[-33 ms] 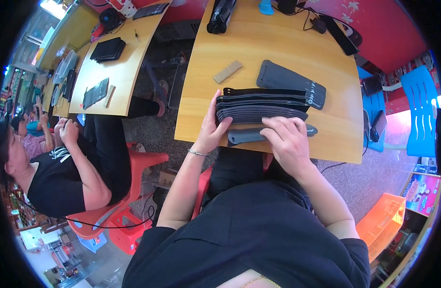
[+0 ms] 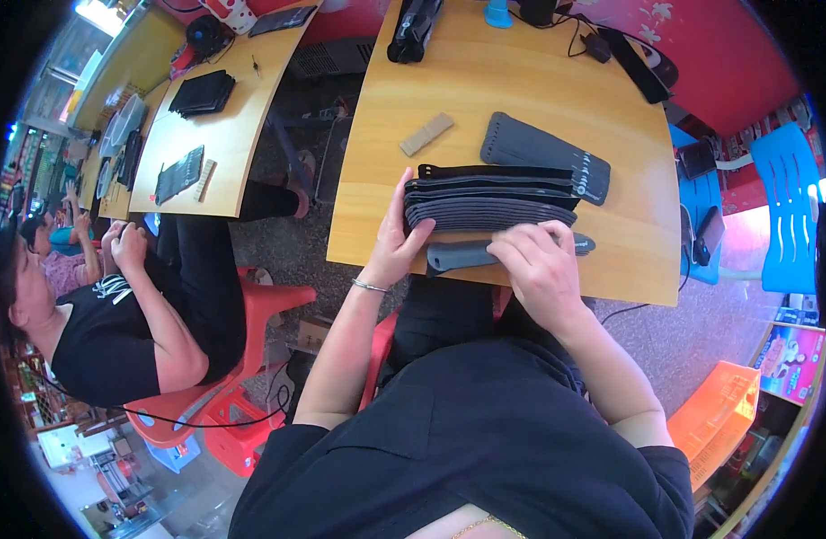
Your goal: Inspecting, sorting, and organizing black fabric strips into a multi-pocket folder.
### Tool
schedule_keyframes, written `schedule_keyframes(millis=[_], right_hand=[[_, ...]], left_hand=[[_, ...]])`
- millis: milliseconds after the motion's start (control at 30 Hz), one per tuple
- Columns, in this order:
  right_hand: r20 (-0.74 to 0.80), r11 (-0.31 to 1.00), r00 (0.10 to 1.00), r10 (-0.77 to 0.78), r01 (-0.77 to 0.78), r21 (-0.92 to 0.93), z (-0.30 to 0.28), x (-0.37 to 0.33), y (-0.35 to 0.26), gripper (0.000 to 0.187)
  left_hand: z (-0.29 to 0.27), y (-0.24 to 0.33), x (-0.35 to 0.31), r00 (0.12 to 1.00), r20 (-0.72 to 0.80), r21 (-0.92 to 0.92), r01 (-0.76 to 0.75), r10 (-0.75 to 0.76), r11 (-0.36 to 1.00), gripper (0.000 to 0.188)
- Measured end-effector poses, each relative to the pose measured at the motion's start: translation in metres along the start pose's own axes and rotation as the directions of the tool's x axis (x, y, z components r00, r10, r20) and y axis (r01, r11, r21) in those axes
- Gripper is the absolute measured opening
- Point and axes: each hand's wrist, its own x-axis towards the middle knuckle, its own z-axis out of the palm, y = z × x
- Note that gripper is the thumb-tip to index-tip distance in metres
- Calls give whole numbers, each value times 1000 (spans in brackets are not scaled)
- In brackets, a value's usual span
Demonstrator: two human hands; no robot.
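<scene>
A thick stack of dark grey and black flat strips (image 2: 485,199) stands on edge near the front of the wooden table. My left hand (image 2: 400,235) is wrapped round the stack's left end, thumb on the near side and fingers behind. At the stack's right part, my right hand (image 2: 541,260) has its fingers curled together, slightly blurred; what they pinch, if anything, is hidden. A single grey strip (image 2: 458,255) with a rounded end lies on the near edge, partly under that hand. Behind the stack lies a wider dark grey piece (image 2: 539,148) with a row of holes and white marks.
A small cardboard piece (image 2: 426,134) lies left of the stack. A black pouch (image 2: 415,31), a blue object (image 2: 498,13) and cables lie at the back. To the left, a seated person (image 2: 116,332) is at another table (image 2: 238,135). An orange crate (image 2: 714,418) stands right.
The fingers of my right hand have shifted slightly and drawn closer together near the strips. My left hand and the stack stay where they were.
</scene>
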Motion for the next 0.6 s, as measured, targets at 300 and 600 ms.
schedule_keyframes(millis=[300, 600], right_hand=[[132, 999, 991, -21, 17, 35, -26, 13, -2, 18], [232, 1000, 973, -6, 4, 8, -41, 18, -10, 18]], left_hand=[[1, -5, 0, 999, -21, 62, -34, 35, 998, 72], [4, -10, -5, 999, -26, 158, -27, 31, 987, 65]])
